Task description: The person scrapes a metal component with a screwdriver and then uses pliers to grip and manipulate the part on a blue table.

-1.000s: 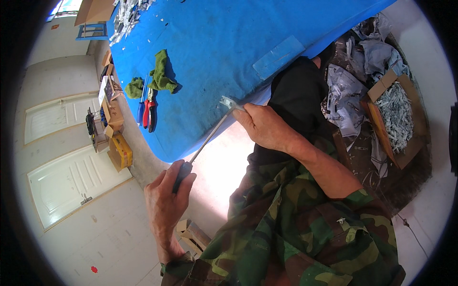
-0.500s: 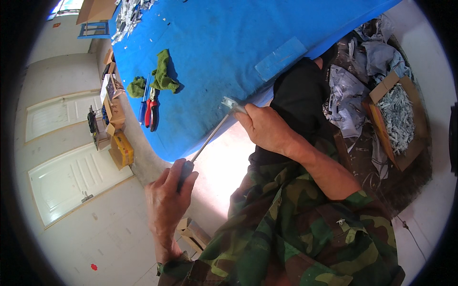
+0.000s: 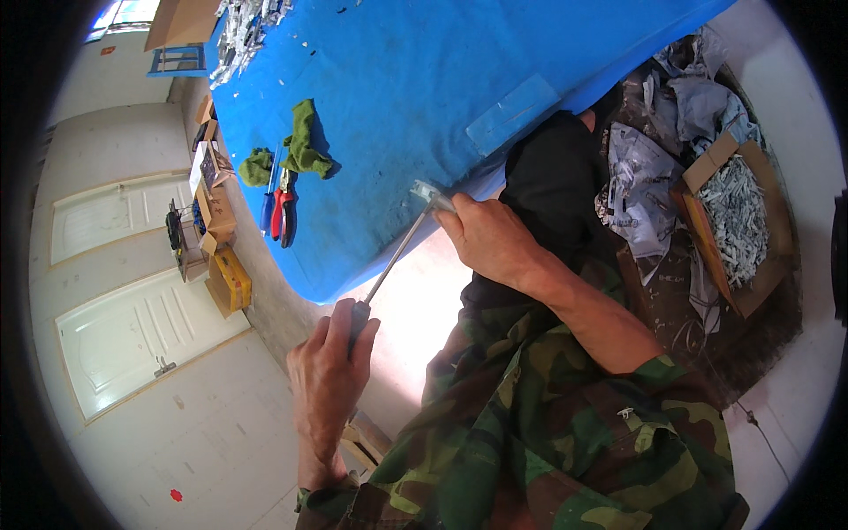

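Note:
My left hand (image 3: 329, 375) is closed around the dark handle of a screwdriver (image 3: 394, 260), whose long metal shaft slants up and to the right. The shaft's tip meets a small whitish-grey part (image 3: 432, 193), which looks like a metal or plastic fitting. My right hand (image 3: 488, 233) pinches that part between thumb and fingers near the front edge of the blue-covered table (image 3: 389, 106). The exact contact of tip and part is too small to make out.
On the table's left lie red-handled pliers (image 3: 283, 212), a blue screwdriver (image 3: 268, 205) and a green cloth (image 3: 305, 141). A pile of silvery pieces (image 3: 237, 44) sits at the far left. A cardboard box (image 3: 770, 238) of similar pieces stands right, beside grey plastic bags (image 3: 638, 185).
My left hand has moved slightly right and up with the screwdriver handle, toward the part. My right hand still pinches the part in nearly the same place.

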The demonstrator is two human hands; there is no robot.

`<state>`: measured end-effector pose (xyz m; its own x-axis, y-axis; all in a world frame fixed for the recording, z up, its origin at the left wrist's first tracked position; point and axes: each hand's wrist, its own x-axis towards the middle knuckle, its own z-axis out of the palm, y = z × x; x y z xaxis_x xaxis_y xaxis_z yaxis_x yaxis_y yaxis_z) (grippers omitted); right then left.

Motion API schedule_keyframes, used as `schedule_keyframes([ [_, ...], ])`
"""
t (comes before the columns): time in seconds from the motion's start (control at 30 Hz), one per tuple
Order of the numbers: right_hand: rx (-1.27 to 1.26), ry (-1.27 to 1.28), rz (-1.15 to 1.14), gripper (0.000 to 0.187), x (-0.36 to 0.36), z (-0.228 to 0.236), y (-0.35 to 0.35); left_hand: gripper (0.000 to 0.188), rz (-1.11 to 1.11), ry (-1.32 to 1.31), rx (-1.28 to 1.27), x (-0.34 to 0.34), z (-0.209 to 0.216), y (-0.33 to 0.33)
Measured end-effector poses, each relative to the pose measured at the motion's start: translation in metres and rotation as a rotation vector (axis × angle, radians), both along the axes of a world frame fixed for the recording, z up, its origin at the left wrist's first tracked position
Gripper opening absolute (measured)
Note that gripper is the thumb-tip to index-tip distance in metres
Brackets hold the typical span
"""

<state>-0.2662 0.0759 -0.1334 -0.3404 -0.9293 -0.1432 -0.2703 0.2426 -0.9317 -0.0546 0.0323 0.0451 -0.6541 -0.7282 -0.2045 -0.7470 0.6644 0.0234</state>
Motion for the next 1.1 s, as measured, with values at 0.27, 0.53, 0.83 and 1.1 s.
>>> schedule_keyframes([
  [0.27,-0.001,0.044,-0.026,0.037,0.000,0.004,0.000,0.022,0.068,0.172,0.126,0.002,-0.012,0.003],
  [0.53,-0.052,-0.084,-0.058,0.039,0.002,-0.005,-0.002,0.027,0.104,0.188,0.099,0.002,-0.003,-0.008],
  [0.83,-0.019,-0.081,-0.037,0.039,0.001,-0.001,0.000,0.030,0.104,0.220,0.091,0.012,0.002,-0.020],
  [1.1,-0.022,-0.054,-0.031,0.038,0.002,-0.002,0.001,0.028,0.182,0.211,0.171,0.012,0.002,-0.023],
])
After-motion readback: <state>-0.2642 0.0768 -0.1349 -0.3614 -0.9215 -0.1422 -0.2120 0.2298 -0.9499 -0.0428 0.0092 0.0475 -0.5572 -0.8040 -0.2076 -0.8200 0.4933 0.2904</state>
